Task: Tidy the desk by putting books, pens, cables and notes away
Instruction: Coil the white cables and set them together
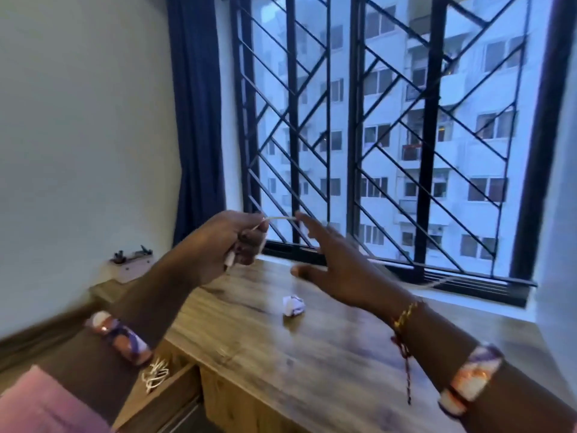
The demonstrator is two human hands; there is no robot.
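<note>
Desk matt grained wood; crumpled paper ball; window grille dark metal.

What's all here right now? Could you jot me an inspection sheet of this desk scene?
Surface: wooden desk, mostly bare, under the window.
Job's things: thin white cable, raised above the desk; crumpled paper ball lying mid-desk.
Clutter: small clip-like gadget at the far left corner.
Hands: left hand grips the cable; right hand open, one of its fingers touching the cable.
Cables: coiled white cord in the open drawer.
Surroundings: barred window, blue curtain, flats outside.
</note>
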